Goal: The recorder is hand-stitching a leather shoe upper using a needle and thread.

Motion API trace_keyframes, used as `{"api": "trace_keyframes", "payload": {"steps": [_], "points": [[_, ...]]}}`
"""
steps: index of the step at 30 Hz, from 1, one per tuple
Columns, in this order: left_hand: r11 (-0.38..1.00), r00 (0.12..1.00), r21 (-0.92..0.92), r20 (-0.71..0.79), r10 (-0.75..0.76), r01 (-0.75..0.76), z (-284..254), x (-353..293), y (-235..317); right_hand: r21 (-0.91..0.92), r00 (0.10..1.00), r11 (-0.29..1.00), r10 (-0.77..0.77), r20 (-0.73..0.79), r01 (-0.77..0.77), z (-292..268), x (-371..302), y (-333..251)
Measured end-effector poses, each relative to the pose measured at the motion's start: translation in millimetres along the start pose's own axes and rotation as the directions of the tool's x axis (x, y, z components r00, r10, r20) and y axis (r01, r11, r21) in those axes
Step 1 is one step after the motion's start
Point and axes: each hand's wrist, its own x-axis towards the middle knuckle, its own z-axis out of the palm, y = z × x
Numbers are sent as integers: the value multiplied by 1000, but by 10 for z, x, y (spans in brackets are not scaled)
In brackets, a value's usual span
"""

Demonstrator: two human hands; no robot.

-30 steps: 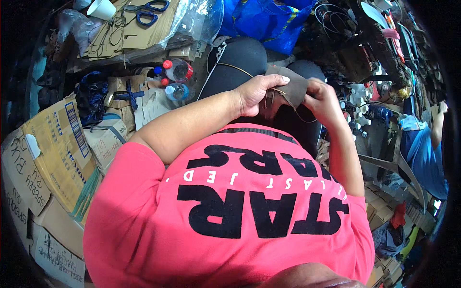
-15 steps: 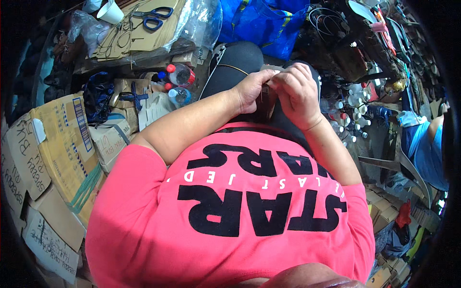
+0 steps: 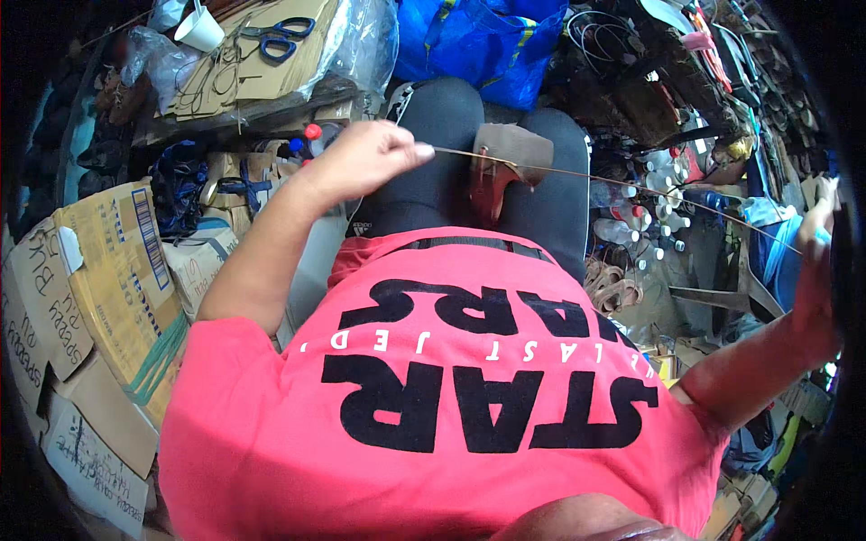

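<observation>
A brown shoe (image 3: 492,185), its flat grey-brown sole side facing up, sits between my thighs; its lower part is hidden. A long, thin brown thread (image 3: 622,174) runs taut across it, apparently through its edge. To the left of the shoe, my left hand (image 3: 365,160) is closed, pinching the thread between thumb and forefinger. Far out at the right rim, my right hand (image 3: 819,221) has the thread's other stretch running to it. That hand is small and partly dark, but its fingers look closed on the thread.
Blue-handled scissors (image 3: 278,41) lie on cardboard sheets beside a white cup (image 3: 199,30). A blue bag (image 3: 483,45) stands beyond my knees. Several plastic bottles (image 3: 622,230) are at the right, cardboard boxes (image 3: 117,261) at the left.
My hands were together over the shoe and have moved apart, the left one leftward, the right one far out right. The thread is now stretched between them, and the shoe is uncovered.
</observation>
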Motion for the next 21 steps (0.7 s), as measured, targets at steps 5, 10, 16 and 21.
{"api": "trace_keyframes", "payload": {"steps": [5,10,16,21], "points": [[310,931,-883,-364,25,-353,241,315,359,-566,692,397,401,-601,-722,430,-628,1079],[-265,966,-962,-130,225,-68,346,558,416,-761,732,161,455,-508,-628,672,-1117,1883],[139,986,-976,-161,36,-165,174,458,173,-746,783,262,329,-528,-612,810,-1252,2209],[981,916,97,-353,192,-168,-460,-61,-163,-487,614,376,527,-587,-788,799,-1368,2296]]}}
